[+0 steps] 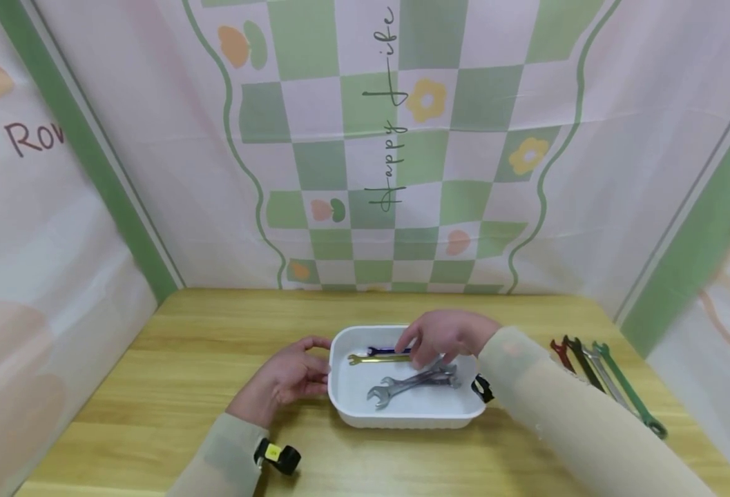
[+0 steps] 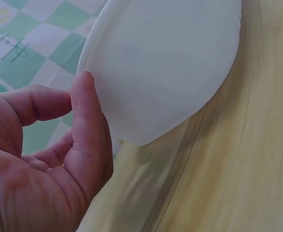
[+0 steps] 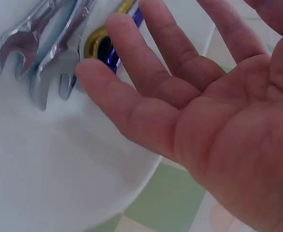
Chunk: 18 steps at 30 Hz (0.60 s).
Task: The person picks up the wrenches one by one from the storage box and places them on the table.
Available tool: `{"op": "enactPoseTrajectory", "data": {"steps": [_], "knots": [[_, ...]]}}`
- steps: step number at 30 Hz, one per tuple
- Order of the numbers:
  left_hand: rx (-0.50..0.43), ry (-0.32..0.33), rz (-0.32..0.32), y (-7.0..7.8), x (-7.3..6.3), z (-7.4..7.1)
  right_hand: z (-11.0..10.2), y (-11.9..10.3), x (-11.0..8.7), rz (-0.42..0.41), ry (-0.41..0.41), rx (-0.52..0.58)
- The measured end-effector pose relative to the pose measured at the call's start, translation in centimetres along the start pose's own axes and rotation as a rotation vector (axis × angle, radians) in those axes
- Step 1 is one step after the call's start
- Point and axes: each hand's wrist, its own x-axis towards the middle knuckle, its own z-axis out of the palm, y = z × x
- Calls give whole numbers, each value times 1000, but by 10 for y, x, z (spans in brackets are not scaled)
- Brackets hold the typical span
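Observation:
My left hand (image 1: pixel 302 373) is at the left end of a white tray (image 1: pixel 411 422), its fingers touching the outer wall. In the left wrist view the thumb (image 2: pixel 87 128) lies against the wall just under the rim. Over the tray's back right part reaches my right hand (image 1: pixel 448 335), its fingers spread and slightly bent, holding nothing. Below them lie a blue-purple wrench (image 1: pixel 382 351) and a gold wrench (image 1: pixel 367 359), side by side, their right ends hidden by the hand. Nearer the front, silver wrenches (image 1: pixel 402 386) overlap; their open jaws also show in the right wrist view.
On the wooden table (image 1: pixel 215 373), right of the tray, lies a row of wrenches: red (image 1: pixel 562 355), black (image 1: pixel 588 366), silver (image 1: pixel 610 376) and green (image 1: pixel 632 397). My right sleeve (image 1: pixel 563 400) passes in front of them. Printed cloth (image 1: pixel 377 152) hangs behind the table.

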Motion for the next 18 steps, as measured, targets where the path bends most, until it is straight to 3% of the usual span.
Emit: {"op": "enactPoseTrajectory", "data": {"steps": [11,18], "knots": [[33,12,-7,2,0,-1,15,-12,11,14,-7,-232],[35,10,-8,2,-1,-1,20,-14,18,-48,-24,-336]]}}
